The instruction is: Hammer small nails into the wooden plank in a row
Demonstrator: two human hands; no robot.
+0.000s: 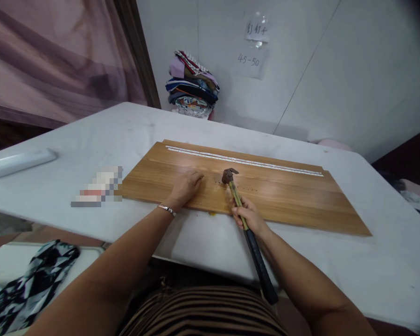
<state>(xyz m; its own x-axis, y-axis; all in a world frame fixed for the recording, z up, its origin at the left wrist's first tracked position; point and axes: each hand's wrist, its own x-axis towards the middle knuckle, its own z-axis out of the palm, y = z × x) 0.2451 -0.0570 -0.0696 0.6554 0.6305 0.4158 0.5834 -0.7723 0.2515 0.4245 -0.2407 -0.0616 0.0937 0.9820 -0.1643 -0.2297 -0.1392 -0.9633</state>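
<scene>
A long wooden board lies flat on the white table. My right hand is closed round the yellow shaft of a claw hammer, whose brown head rests on the board beside a row of small nail heads. The hammer's black grip sticks back toward my body. My left hand lies on the board just left of the hammer head, fingers curled together near the nail row. Whether it pinches a nail is too small to tell. A silver bracelet sits on that wrist.
A thin silvery strip runs along the board's far edge. A white bar-shaped object and a blurred patch lie at the table's left. Folded clothes are stacked against the wall. Patterned cloth lies lower left.
</scene>
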